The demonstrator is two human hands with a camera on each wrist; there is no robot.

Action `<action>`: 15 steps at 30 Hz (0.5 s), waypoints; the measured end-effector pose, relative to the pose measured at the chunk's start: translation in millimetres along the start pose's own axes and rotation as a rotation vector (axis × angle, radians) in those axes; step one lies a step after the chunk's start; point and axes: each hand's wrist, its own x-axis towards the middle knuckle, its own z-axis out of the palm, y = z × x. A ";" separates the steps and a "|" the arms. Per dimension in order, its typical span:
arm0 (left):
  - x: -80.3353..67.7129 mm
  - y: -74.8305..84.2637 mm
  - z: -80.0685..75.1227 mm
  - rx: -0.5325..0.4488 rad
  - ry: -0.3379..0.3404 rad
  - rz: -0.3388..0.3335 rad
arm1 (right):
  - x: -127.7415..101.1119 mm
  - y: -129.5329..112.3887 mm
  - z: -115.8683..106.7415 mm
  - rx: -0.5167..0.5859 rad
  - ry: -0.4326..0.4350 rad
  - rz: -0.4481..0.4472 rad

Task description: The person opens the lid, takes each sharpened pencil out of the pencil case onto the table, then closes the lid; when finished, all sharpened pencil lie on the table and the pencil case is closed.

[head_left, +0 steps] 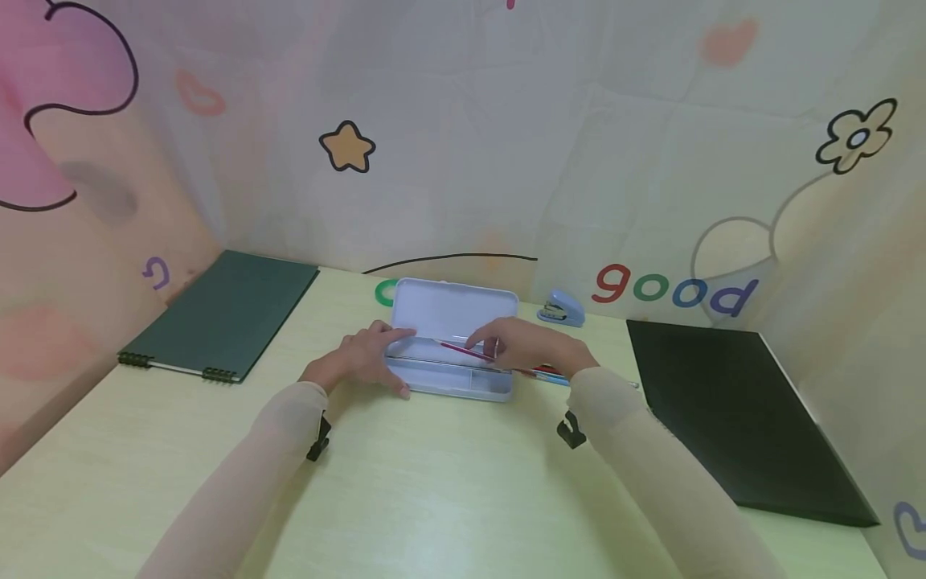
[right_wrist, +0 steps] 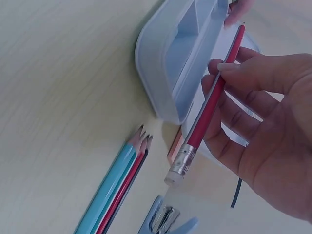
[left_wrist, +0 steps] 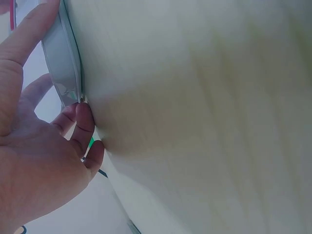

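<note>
Head view: at far left a dark green spiral notebook (head_left: 224,314) lies on the pale surface (head_left: 448,482). The left hand (head_left: 365,358) comes next, holding the left end of a pencil case (head_left: 457,394), its fingers apart, with the thumb at the near side and the index finger toward the hinge. A green ring (head_left: 379,294) shows beside the case's far left corner. The case stands on the surface, its lid (head_left: 454,308) raised at the back, with a divider near the right end inside.

Over the case's right part, the right hand (head_left: 531,344) pinches a red pencil (right_wrist: 209,107), thumb and fingers clamped on it; the right wrist view shows its metal band and white eraser. Loose pencils, including a light blue one (right_wrist: 105,187), lie just right of the case. Behind them sits a blue stapler (head_left: 562,309). A large black folder (head_left: 752,418) lies farthest right.
</note>
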 end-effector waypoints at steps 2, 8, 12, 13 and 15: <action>-0.1 -0.6 0.5 -0.005 0.001 -0.002 | -4.9 5.6 -0.9 0.001 0.002 0.003; 1.1 -2.4 1.3 -0.008 0.002 0.001 | -20.8 19.2 -3.4 -0.010 -0.001 -0.008; 0.8 -2.9 0.9 -0.008 0.001 0.006 | -30.0 26.8 -4.6 0.013 -0.007 0.004; 0.3 -2.9 0.6 -0.008 0.001 0.009 | -31.9 28.9 -4.7 0.019 -0.007 0.005; -0.1 -3.0 0.0 -0.006 0.002 0.017 | -34.9 32.7 -5.0 0.021 -0.006 -0.005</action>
